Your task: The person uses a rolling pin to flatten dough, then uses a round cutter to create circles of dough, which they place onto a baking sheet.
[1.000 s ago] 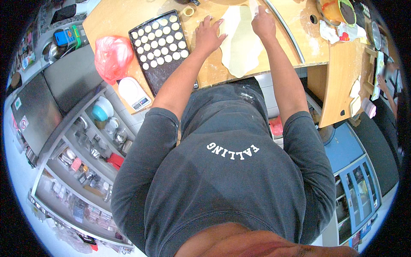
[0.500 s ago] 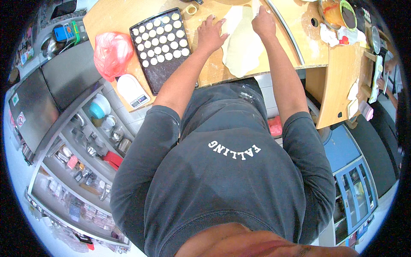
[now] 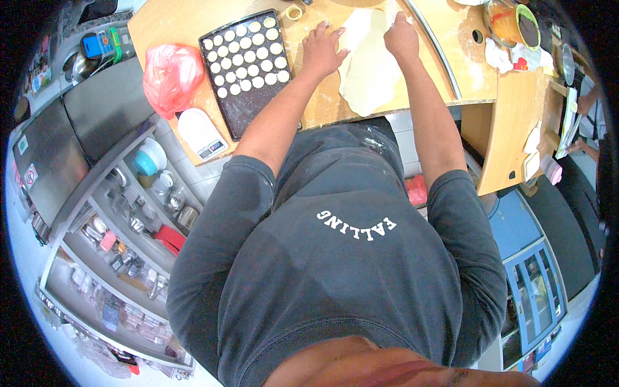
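My left hand (image 3: 322, 48) rests on the wooden table (image 3: 155, 26) with fingers spread, at the left edge of a long pale sheet of rolled dough (image 3: 366, 77). My right hand (image 3: 400, 39) is closed at the dough's upper right, gripping a pale flat thing that I cannot make out. A long grey metal rod (image 3: 438, 55) lies to its right. Left of my left hand is a dark tray (image 3: 255, 113) with rows of several small round dough pieces. A small ring-shaped cutter (image 3: 293, 13) sits behind the left hand.
A pink plastic bag (image 3: 169, 77) and white scale (image 3: 200, 134) sit at the table's left. Bowls (image 3: 501, 26) and crumpled wrappers (image 3: 500, 59) are at the right. Steel shelving (image 3: 129, 238) stands left, a blue cabinet (image 3: 522, 226) right. Another person's hands (image 3: 583, 148) show at far right.
Both my hands keep about the same pose, with slight shifts at the dough. The whole view has shifted slightly. The other person's hands and the pale board by them have moved a little.
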Demonstrator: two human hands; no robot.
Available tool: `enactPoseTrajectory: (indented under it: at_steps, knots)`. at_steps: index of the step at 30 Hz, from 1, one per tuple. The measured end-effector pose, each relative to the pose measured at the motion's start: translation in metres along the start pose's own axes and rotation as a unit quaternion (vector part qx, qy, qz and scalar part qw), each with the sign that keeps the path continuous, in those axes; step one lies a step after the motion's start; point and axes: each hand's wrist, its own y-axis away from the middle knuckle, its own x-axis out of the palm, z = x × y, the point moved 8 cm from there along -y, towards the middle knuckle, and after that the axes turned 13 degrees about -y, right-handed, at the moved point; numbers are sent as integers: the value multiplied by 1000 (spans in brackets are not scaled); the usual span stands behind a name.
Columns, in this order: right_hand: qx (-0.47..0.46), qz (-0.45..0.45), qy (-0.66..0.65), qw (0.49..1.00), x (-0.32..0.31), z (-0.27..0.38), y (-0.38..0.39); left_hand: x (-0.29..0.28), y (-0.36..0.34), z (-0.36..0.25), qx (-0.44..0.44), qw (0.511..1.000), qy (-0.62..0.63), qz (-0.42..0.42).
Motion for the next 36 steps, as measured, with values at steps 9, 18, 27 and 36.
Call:
enactPoseTrajectory:
  at_steps: [9,18,27,36]
  knots:
    - [-10,3,14,1000,1,2,-4,0,0,0,7,1000,-3,4]
    - [-4,5,15,1000,-2,4,1,1,1,0,9,1000,-10,13]
    - [-16,-16,-3,1000,-2,-3,2,-4,3,-4,1,1000,17,9]
    - [-38,-22,-13,999,8,-8,10,-2,35,-2,-35,998,27,48]
